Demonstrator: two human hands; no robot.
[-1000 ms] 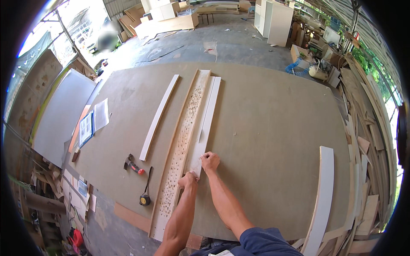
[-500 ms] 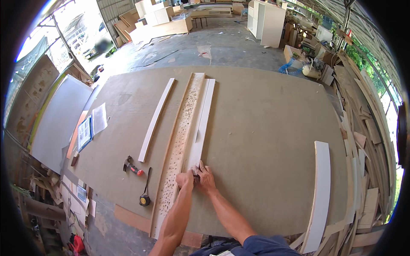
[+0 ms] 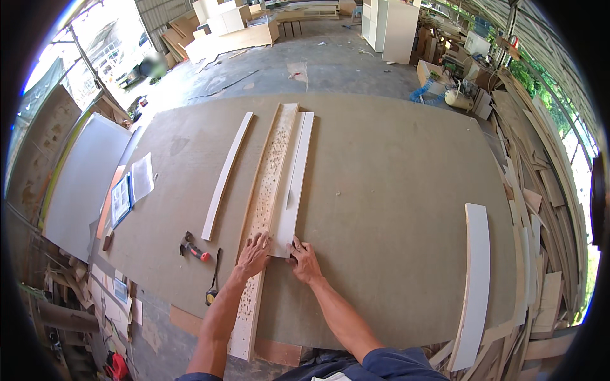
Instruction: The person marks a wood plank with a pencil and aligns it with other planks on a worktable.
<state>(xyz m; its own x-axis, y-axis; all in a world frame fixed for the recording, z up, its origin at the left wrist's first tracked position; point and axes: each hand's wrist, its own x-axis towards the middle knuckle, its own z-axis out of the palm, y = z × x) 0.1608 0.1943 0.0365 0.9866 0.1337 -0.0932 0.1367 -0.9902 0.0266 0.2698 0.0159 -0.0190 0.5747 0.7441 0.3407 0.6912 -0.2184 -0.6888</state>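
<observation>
A long, shallow wooden channel (image 3: 270, 165) with raised edges lies lengthwise across the worktop (image 3: 387, 254), running from near its far side to its near edge; its pale bed is dotted with brown spots, whether holes or bits cannot be told. Just beside it on the right lies a white board (image 3: 290, 222), shorter at the near end, with a thin dark line along it that ends partway in a small grey mark.

The left hand (image 3: 254, 252) lies open over the channel, fingers stretched forward and slightly spread, the fingertips near the white board's left edge. The right hand (image 3: 305, 261) is at the board's near right corner with its fingers bent; whether it grips the corner or only touches it cannot be told.

Left of the channel, and apart from it, a narrow white strip (image 3: 227, 178) lies nearly parallel. Nearer the person are a claw hammer (image 3: 193, 247) with a red and dark handle, and a black and yellow tape measure (image 3: 211, 296) with a dark strap stretching away from it. At the worktop's left side are a blue-edged folder (image 3: 122, 199) and a pale sheet (image 3: 143, 175). A broader white plank (image 3: 478, 273) lies near the right edge.

Beyond the worktop, a white cabinet (image 3: 399, 35) stands on the floor (image 3: 254, 82), and a cream air compressor (image 3: 459, 98) sits near a coiled blue hose (image 3: 424, 94).
</observation>
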